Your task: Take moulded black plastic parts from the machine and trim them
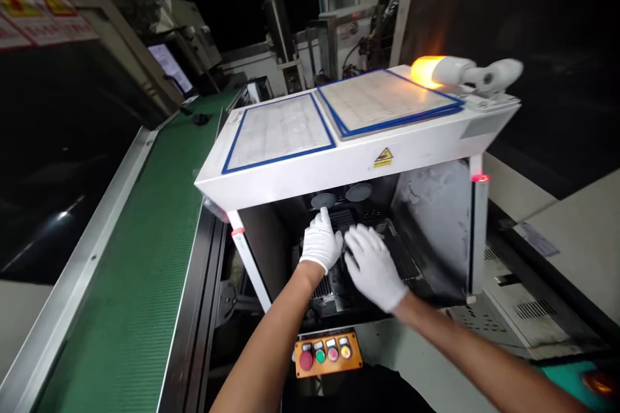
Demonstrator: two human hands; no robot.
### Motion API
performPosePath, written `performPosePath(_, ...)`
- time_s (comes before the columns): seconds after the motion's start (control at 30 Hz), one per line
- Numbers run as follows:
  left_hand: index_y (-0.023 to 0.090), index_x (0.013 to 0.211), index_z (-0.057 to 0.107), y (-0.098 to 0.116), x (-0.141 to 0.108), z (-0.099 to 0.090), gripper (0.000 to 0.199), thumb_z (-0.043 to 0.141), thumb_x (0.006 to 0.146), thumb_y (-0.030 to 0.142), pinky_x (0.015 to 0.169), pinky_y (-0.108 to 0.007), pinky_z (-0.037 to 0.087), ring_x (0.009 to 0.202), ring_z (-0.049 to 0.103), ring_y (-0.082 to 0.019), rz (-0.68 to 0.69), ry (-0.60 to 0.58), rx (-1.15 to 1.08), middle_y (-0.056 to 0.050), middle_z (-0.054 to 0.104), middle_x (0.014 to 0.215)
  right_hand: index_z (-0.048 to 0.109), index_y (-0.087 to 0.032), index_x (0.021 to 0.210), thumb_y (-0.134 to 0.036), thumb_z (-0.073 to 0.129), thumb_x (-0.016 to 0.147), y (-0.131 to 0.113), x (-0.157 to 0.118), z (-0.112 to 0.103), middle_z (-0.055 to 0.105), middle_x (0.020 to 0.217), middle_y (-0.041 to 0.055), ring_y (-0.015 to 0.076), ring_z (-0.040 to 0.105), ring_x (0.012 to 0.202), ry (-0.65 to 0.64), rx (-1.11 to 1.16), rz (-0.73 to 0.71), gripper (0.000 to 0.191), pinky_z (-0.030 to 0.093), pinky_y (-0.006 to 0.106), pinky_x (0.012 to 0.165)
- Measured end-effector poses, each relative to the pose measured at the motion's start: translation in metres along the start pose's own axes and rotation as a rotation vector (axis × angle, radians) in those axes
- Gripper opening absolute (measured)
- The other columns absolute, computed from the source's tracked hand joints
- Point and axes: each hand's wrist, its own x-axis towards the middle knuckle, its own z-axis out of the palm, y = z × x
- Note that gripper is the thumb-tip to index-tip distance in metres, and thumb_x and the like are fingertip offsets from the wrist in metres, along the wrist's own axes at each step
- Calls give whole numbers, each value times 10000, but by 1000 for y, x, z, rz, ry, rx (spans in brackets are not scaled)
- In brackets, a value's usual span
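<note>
Both my hands wear white gloves and reach inside a white-topped machine housing (264, 184) with a dark interior. My left hand (321, 242) points forward with its fingers stretched out, the tips just in front of one of two round grey discs (323, 201) at the back. Whether it touches the disc I cannot tell. My right hand (372, 268), slightly blurred, hovers beside it over the dark slotted floor (404, 258), fingers apart. In neither hand can I see anything held. The second round disc (358, 192) lies beyond my right hand.
Below the opening sits an orange button box (329, 369) with several coloured buttons. Blue-framed sheets (281, 132) and a glowing orange lamp (428, 71) are on the housing. Light posts (478, 232) flank the opening. A green conveyor belt (140, 258) runs along the left.
</note>
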Motion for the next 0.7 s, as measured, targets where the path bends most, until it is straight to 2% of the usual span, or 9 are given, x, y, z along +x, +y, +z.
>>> performPosePath(0.07, 2, 1593, 184, -18, -45, 8, 755, 472, 963, 303, 1185, -493, 410, 1407, 496, -351, -129, 19, -76, -270, 449, 1567, 605, -164, 1432, -210, 425, 1069, -34, -61, 35, 421, 1519, 112, 345, 337, 1407, -128, 90, -116, 408, 263, 551, 1228)
performPosePath(0.1, 25, 1590, 225, -27, -74, 12, 707, 440, 977, 304, 1184, -465, 422, 1392, 523, -324, -190, 16, -118, -245, 488, 1549, 640, -195, 1383, -194, 478, 1030, -49, -90, 54, 497, 1449, 87, 310, 441, 1323, -235, 150, -206, 389, 365, 483, 1181)
performPosePath(0.13, 79, 1574, 316, -37, -107, 17, 646, 433, 981, 309, 1175, -435, 440, 1361, 563, -295, -244, 2, -162, -202, 553, 1510, 665, -264, 1342, -203, 557, 991, -61, -115, 72, 555, 1385, 24, 248, 529, 1227, -340, 192, -305, 373, 452, 365, 1114)
performPosePath(0.17, 136, 1519, 441, -46, -144, 22, 559, 419, 988, 312, 1161, -398, 461, 1318, 607, -263, -295, -21, -209, -153, 634, 1438, 678, -284, 1313, -224, 634, 942, -71, -135, 90, 550, 1400, 7, 237, 578, 1159, -429, 214, -362, 379, 502, 326, 1058)
performPosePath(0.23, 210, 1316, 657, -62, -221, 33, 426, 397, 993, 310, 1104, -330, 513, 1209, 687, -216, -417, -83, -300, -90, 741, 1297, 675, -238, 1315, -246, 761, 829, -83, -159, 120, 491, 1474, 69, 285, 631, 1055, -572, 190, -395, 493, 577, 368, 954)
performPosePath(0.33, 226, 1199, 736, -76, -339, 46, 391, 450, 934, 258, 1080, -345, 543, 1168, 721, -243, -685, -132, -360, -97, 776, 1232, 685, -161, 1272, -196, 814, 766, -90, -170, 147, 268, 1605, 181, 371, 649, 987, -672, 82, -350, 524, 588, 526, 906)
performPosePath(0.47, 295, 1094, 774, -72, -476, 58, 307, 560, 874, 296, 1063, -395, 558, 1107, 748, -281, -1070, -103, -426, -59, 816, 1106, 684, -182, 1272, -172, 700, 917, -91, -182, 154, 23, 1669, 120, 318, 652, 1050, -726, -4, -375, 355, 554, 483, 997)
performPosePath(0.63, 272, 1180, 737, -57, -611, 73, 342, 586, 875, 300, 1164, -402, 464, 1258, 672, -269, -1474, 44, -535, -71, 771, 1259, 615, -119, 1403, -220, 522, 1067, -87, -199, 169, -216, 1636, 106, 284, 559, 1259, -800, -153, -431, 363, 465, 394, 1120)
performPosePath(0.7, 240, 1214, 711, -54, -657, 80, 354, 529, 913, 282, 1154, -385, 465, 1268, 665, -249, -1580, 112, -571, -80, 765, 1271, 622, -123, 1392, -259, 473, 1085, -85, -202, 181, -214, 1637, 91, 292, 473, 1356, -797, -219, -404, 367, 471, 394, 1110)
